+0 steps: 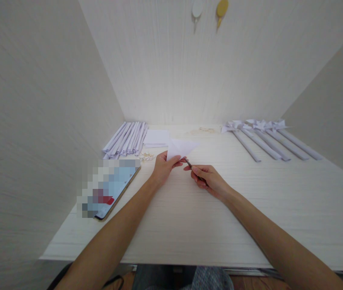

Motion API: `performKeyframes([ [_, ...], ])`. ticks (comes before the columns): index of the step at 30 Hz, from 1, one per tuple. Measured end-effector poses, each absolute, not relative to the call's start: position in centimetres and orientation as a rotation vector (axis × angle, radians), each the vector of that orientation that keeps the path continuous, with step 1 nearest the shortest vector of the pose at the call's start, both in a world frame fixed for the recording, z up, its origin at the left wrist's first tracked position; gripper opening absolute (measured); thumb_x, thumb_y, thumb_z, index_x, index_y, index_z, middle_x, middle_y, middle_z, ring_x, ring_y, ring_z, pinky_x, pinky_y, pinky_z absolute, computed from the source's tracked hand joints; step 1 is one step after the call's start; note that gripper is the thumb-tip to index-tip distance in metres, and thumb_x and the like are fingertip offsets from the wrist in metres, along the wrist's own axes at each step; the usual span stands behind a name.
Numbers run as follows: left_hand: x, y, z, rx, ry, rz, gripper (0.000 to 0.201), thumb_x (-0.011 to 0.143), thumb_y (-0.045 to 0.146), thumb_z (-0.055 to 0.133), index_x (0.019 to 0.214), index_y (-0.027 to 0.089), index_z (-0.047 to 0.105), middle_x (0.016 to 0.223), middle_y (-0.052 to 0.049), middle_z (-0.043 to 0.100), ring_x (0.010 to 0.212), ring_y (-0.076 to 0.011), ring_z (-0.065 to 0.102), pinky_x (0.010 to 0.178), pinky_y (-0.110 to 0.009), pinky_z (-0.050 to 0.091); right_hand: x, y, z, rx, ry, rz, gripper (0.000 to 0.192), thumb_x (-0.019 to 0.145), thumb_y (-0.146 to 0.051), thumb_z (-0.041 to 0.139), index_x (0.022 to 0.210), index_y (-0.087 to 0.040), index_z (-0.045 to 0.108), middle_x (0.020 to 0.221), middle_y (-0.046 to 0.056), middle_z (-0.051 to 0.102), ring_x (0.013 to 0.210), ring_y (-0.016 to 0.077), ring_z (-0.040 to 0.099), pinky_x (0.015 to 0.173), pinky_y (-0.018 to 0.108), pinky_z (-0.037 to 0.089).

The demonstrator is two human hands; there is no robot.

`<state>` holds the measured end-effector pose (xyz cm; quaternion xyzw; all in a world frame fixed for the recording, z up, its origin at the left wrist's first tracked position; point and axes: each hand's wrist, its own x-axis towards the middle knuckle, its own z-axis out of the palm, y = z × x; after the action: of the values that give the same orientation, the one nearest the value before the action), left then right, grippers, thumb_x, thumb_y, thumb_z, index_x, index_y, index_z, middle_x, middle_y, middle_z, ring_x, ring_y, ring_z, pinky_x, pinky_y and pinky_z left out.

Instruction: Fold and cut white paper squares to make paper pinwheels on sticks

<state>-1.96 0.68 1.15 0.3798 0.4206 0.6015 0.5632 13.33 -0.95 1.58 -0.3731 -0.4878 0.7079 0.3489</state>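
My left hand (163, 167) pinches the lower edge of a folded white sheet of paper (180, 148), which has creased, pointed flaps and is held above the table. Wrapped in the fingers of my right hand (205, 179) is a slim dark pointed tool (189, 164). Its tip reaches the paper's lower corner, close to my left fingertips. Whether the tip touches the paper I cannot tell, and most of the tool's handle is hidden in my palm. Behind my left hand lies a stack of white paper sheets (156, 137).
Several rolled paper sticks (126, 139) are piled at the back left. Small light-coloured pieces (147, 156) lie before the sheets, others (207, 130) by the back wall. A phone (120, 189) rests at left. Several paper pinwheels (262, 125) on sticks lie at right. Walls enclose the table.
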Motion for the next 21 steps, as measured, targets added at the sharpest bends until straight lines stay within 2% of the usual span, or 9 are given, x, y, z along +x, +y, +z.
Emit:
performKeyframes([
  [21,-2.11,0.62,1.09,0.941,0.979,1.397,0.02,0.056,0.024,0.069,0.07,0.011,0.064,0.067,-0.005,0.068,0.063,-0.0132,0.062,0.057,-0.023,0.047,13.33,-0.97,1.72,-0.969,-1.234,1.857,0.031,0.066,-0.037,0.062,0.081,-0.011,0.062,0.048,-0.007,0.042,0.035,0.0011,0.025,0.039,0.023,0.008],
])
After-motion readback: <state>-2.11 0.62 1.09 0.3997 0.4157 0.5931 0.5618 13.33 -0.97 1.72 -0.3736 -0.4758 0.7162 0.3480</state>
